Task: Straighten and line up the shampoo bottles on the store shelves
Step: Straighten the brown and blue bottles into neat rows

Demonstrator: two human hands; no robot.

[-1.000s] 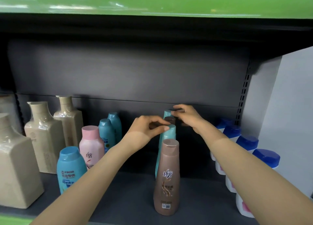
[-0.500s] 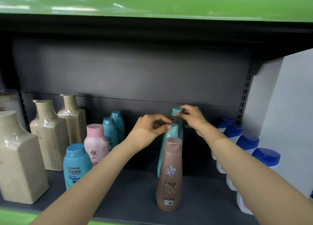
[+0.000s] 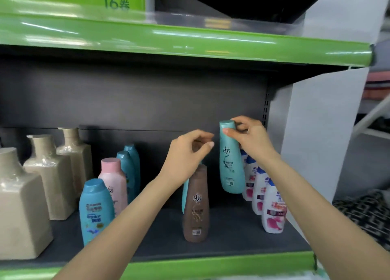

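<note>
Two bare hands work a dark store shelf [image 3: 232,233] trimmed in green, and we take its contents from largest to smallest. Three big beige bottles [image 3: 21,205] stand in a row at the far left, running back toward the rear panel. Near the middle, a brown bottle [image 3: 196,205] stands upright close to the front edge, with a teal bottle partly hidden right behind it; we cannot tell whether the two touch. Our right hand [image 3: 251,138] pinches a taller teal bottle [image 3: 231,163] just below its cap, thumb in front and fingers curled behind, and holds it clear of the shelf floor, slightly tilted, between the brown bottle and the white ones. Those white bottles with blue caps [image 3: 272,210] form a line at the right end, beside a white side panel [image 3: 312,132]. Left of centre stand a light blue bottle [image 3: 95,210] at the front, a pink bottle [image 3: 114,180] behind it and two more teal bottles [image 3: 128,170] farther back. Our left hand [image 3: 185,155] hovers above the brown bottle's cap, thumb and fingertips drawn close together; it appears to hold nothing, though the blur there makes this uncertain. Above, a green shelf edge [image 3: 190,41] carries a carton marked 16.
</note>
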